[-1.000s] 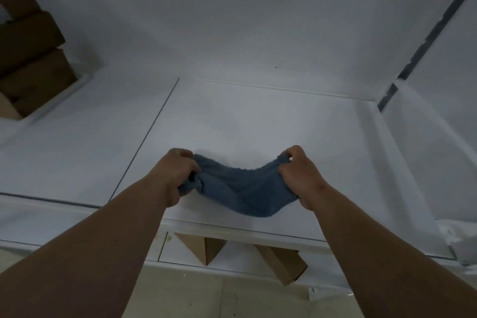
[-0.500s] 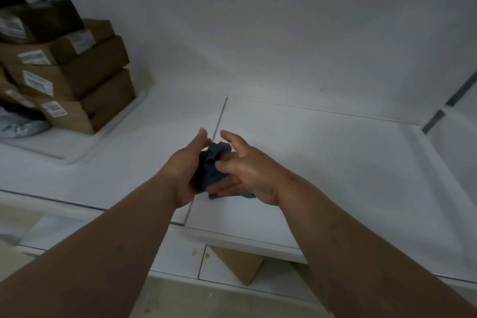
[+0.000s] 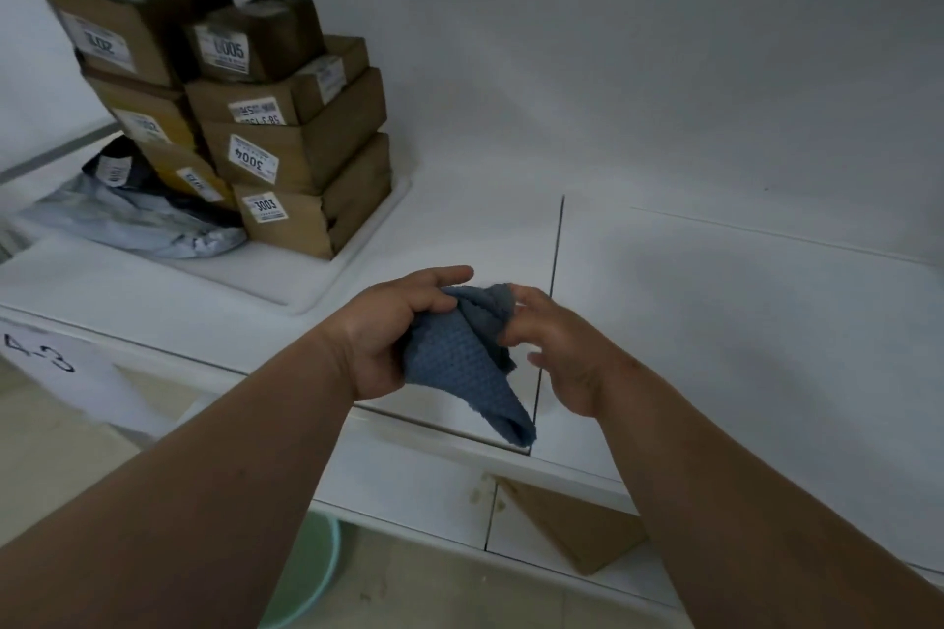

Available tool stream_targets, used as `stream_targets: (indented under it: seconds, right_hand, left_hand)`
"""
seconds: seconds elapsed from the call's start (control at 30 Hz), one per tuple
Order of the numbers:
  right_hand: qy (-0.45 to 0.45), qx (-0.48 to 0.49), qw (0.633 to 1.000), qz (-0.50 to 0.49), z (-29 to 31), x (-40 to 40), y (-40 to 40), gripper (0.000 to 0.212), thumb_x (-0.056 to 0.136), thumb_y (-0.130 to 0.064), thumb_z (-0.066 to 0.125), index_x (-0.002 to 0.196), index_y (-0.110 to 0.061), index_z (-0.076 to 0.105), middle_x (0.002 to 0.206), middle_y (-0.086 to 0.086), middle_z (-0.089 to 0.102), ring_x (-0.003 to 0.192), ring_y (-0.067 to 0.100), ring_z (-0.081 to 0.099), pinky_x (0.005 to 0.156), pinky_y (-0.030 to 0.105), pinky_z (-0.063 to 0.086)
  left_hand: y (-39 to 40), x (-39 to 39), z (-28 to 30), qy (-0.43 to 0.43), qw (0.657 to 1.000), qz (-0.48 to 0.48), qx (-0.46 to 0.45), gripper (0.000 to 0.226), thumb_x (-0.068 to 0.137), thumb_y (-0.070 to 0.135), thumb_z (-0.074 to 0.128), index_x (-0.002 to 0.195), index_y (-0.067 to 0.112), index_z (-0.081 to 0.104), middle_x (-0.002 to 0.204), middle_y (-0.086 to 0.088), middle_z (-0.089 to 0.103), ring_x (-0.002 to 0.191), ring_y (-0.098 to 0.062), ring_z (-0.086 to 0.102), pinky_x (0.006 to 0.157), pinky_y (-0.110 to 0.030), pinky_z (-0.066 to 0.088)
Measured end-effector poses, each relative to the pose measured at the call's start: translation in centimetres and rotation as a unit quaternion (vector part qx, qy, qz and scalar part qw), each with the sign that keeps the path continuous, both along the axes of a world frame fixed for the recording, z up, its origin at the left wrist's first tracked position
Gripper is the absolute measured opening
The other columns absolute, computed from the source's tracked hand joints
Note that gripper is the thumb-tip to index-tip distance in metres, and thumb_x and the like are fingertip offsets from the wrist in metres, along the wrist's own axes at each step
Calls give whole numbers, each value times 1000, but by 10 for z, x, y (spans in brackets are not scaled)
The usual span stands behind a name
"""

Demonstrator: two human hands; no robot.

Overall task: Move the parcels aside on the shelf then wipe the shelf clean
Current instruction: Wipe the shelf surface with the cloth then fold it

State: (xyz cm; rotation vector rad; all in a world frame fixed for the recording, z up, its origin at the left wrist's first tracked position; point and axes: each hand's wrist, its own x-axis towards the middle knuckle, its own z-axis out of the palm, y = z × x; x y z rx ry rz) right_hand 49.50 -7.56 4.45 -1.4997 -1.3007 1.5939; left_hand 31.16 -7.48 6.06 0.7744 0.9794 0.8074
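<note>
Blue cloth (image 3: 462,363): waffle-textured, bunched, held above the front edge of the white shelf (image 3: 715,322), one corner hanging down toward the shelf lip.

Left hand (image 3: 393,332): fingers curled round the upper part of the cloth, which is gripped firmly.

Right hand (image 3: 557,352): placed just beside the cloth on its right side; fingers are loosely bent and blurred, fingertips at the fabric's edge. Whether the cloth is pinched or merely touched cannot be told.

Parcels (image 3: 286,138): brown cardboard boxes with white numbered labels, stacked several high at the far left of the shelf, well apart from the hands.

Grey mailer bag (image 3: 143,225): laid flat in front of the stack, to its left.

Dark seam (image 3: 554,271): seen running front to back across the shelf, just beside the right hand.

Green basin (image 3: 306,572): partly seen on the floor below.
</note>
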Motion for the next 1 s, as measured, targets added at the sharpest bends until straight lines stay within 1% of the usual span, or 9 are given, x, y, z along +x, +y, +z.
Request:
stream_targets:
  seconds: [0.13, 0.3, 0.43, 0.5, 0.63, 0.7, 0.8, 0.9, 1.0]
  right_hand:
    - [102, -35, 989, 97, -15, -14, 14, 57, 72, -13, 61, 129, -12, 58, 119, 12, 66, 105, 25, 61, 85, 37, 48]
    - [-47, -33, 989, 133, -18, -22, 47, 32, 77, -8, 76, 108, -10, 65, 109, 13, 69, 103, 29, 65, 92, 44, 54]
    - [-81, -64, 985, 137, -11, -32, 67, 11, 90, -14, 67, 99, -13, 62, 104, 10, 64, 93, 24, 62, 68, 35, 55]
    - [-84, -68, 985, 136, -9, -36, 76, 7, 93, -13, 63, 100, -13, 61, 104, 12, 62, 90, 24, 61, 62, 32, 53]
    - [-83, -78, 985, 132, -12, -41, 87, 10, 95, -14, 59, 104, -11, 62, 105, 14, 62, 90, 26, 61, 69, 35, 54]
    - [-82, -92, 986, 117, -13, -41, 88, 13, 95, -17, 60, 106, -11, 63, 107, 14, 63, 92, 26, 61, 73, 37, 54]
    - [-74, -98, 989, 78, -10, -42, 84, 14, 96, -19, 59, 109, -15, 62, 110, 13, 64, 92, 24, 61, 66, 32, 53]
    - [-95, -63, 993, 33, -8, -45, 81, 31, 96, -18, 58, 127, -16, 56, 117, 11, 63, 99, 23, 62, 69, 32, 54]
    - [-78, -30, 996, -12, -4, -59, 75, 56, 88, -7, 63, 138, -23, 44, 119, 11, 63, 107, 26, 62, 88, 36, 52]
  left_hand:
    - [9, -16, -6, -26, 999, 7, -21, 36, 94, 7, 42, 121, 15, 65, 117, -12, 68, 105, -29, 64, 85, -37, 53]
    - [30, -37, -21, 179, 984, 17, 5, 37, 92, 2, 46, 115, 22, 67, 114, -10, 67, 97, -25, 66, 81, -34, 56]
    - [42, -50, -21, 259, 966, 16, -19, 16, 94, 23, 58, 107, 27, 67, 110, -3, 66, 89, -18, 63, 66, -27, 52]
    - [48, -56, -20, 277, 960, -22, -37, 26, 88, 37, 67, 110, 24, 63, 110, -3, 65, 92, -18, 62, 70, -28, 52]
    - [64, -68, -18, 285, 951, -100, -66, 59, 75, 17, 80, 127, 28, 53, 117, -4, 60, 105, -23, 59, 88, -36, 54]
    - [74, -71, -15, 286, 951, -105, -49, 63, 74, 9, 80, 127, 29, 55, 118, -6, 59, 106, -26, 59, 85, -37, 54]
    - [92, -74, -10, 288, 950, -117, 5, 62, 74, 3, 78, 124, 32, 57, 120, -9, 58, 109, -29, 58, 86, -37, 54]
    - [107, -74, -3, 270, 949, -142, 83, 64, 76, -3, 75, 127, 31, 56, 120, -10, 59, 111, -28, 58, 99, -40, 49]
    - [114, -75, 10, 252, 940, -168, 157, 63, 80, -6, 69, 127, 33, 54, 119, -8, 62, 111, -25, 60, 102, -42, 47]
